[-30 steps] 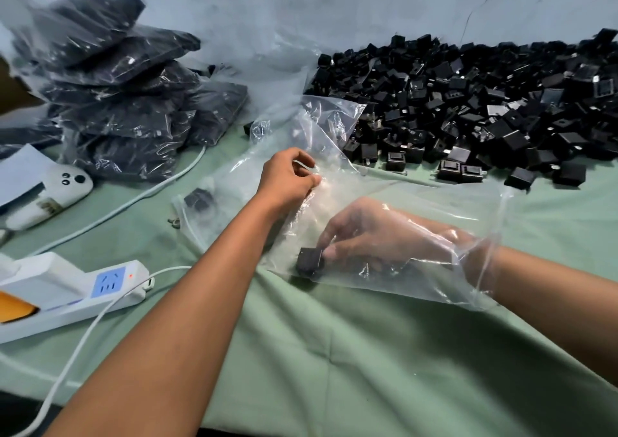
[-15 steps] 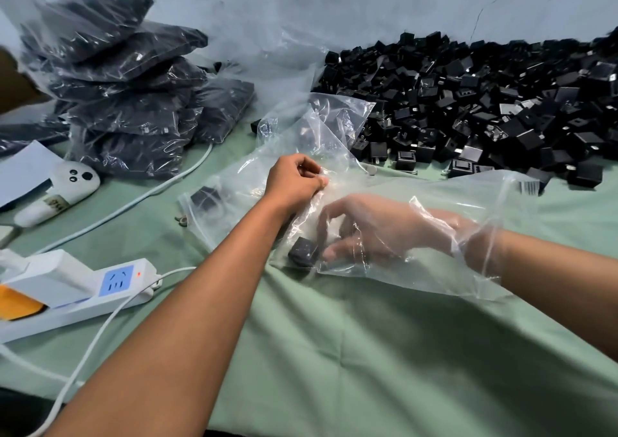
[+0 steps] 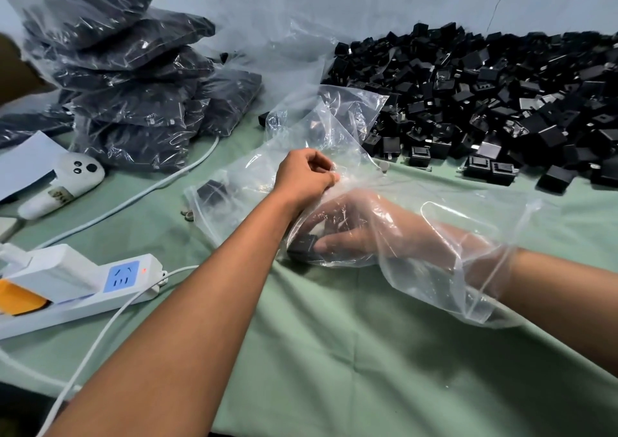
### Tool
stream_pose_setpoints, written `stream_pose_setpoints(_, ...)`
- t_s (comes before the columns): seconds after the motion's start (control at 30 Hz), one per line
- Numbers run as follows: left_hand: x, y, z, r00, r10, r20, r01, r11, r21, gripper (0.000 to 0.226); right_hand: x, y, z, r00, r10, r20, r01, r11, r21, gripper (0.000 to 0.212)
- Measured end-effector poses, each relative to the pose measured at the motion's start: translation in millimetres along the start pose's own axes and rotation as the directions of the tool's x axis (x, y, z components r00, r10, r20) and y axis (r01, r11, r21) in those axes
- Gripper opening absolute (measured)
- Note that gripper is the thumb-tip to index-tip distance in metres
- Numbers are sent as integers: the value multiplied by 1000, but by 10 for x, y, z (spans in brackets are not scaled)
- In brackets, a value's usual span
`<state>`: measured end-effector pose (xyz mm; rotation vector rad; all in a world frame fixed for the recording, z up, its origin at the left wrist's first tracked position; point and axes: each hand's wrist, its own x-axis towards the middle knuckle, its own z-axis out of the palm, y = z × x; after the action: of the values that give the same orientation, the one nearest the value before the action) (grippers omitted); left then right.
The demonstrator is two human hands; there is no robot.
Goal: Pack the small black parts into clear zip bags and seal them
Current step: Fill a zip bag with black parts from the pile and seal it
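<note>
A person's two bare forearms reach in from the bottom edge over a table covered with green cloth (image 3: 334,353).

At the centre, the right hand (image 3: 354,232) is pushed deep inside a clear zip bag (image 3: 444,269) lying on the cloth, the bag's open mouth gathered around the wrist toward 4 o'clock. Its fingers are stretched forward, the thumb and fingertips touching a small black part (image 3: 302,246) at the bag's closed end; whether they actually pinch it cannot be told through the plastic.

Just above, at 12 o'clock from that hand, the left hand (image 3: 302,177) has its fingers curled, pinching a fold of the bag's plastic.

At 9 o'clock from the hands lies a second clear bag (image 3: 234,199) with one black piece inside. Farther toward 9 o'clock, near the left edge, sits a white power strip (image 3: 83,289) with a white cable (image 3: 110,329), and beyond it a white handheld device (image 3: 63,182).

At 11 o'clock, far back, stands a stack of filled bags (image 3: 127,78). At 2 o'clock, a large heap of loose black parts (image 3: 495,102) spreads along the pale wall.
</note>
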<state>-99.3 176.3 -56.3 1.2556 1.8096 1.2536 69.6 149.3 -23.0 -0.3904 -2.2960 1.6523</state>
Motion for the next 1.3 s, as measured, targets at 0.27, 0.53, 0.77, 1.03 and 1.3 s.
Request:
stream_pose_setpoints(0.27,-16,12,16,1000,-12,-24,12,1000,7,20,-111,-22,-11,985,129,-118,-150,971,-187,19)
stream_pose_setpoints(0.53,-62,44,28,996,-18,-90,24,998,62,22,-656,48,-213,933,282,-225,-211,932,294,27)
stream_pose_setpoints(0.77,-259,183,25,987,-56,-149,65,996,57,16,-1769,64,-835,887,461,-43,-428,852,302,26)
stream_pose_setpoints(1.03,-869,606,216,943,288,-165,-134,787,602,40,-2030,152,-1166,244,108,-964,-673,734,-88,11)
stream_pose_setpoints(1.3,-1144,396,362,984,118,137,-179,542,821,76,-1969,426,-1443,552,115,-826,-781,418,-464,34)
